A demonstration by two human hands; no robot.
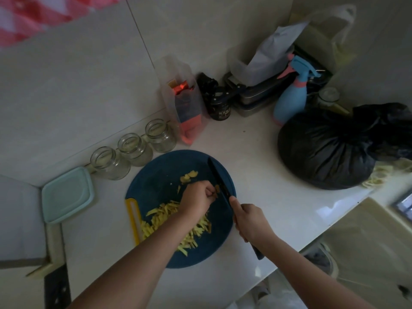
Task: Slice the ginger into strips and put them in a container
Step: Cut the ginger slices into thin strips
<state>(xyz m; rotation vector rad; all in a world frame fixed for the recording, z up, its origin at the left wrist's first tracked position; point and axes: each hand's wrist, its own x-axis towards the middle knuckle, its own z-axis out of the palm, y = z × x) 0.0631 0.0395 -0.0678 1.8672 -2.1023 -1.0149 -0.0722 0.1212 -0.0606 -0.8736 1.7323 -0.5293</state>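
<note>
The white counter point(256, 157) runs from the tiled back wall to its front edge at lower right. A tied black bag point(330, 148) sits near the counter's right end, well apart from the round dark-blue cutting board point(160, 175), which lies mid-counter near the front edge.

Both forearms reach up from the bottom of the view over the board. The left hand point(196, 201) is on the board's right part, knuckles up, with its fingers curled down and pinching a small ginger piece point(217, 188) against the board. The right hand point(252, 221), at the board's right rim, is wrapped round the handle of a dark knife point(219, 179), one finger stretched toward the blade. The blade lies across the board just beside the left fingertips.

A pale green container point(68, 195) with its lid on rests at the counter's left corner. Three glass jars point(133, 148) stand along the back edge.

A pile of ginger strips point(165, 214) lies on the board's near part, partly hidden under the left forearm. A few ginger slices point(189, 176) lie beyond the left hand. In the dim light, I cannot tell whether the blade has entered the ginger.
</note>
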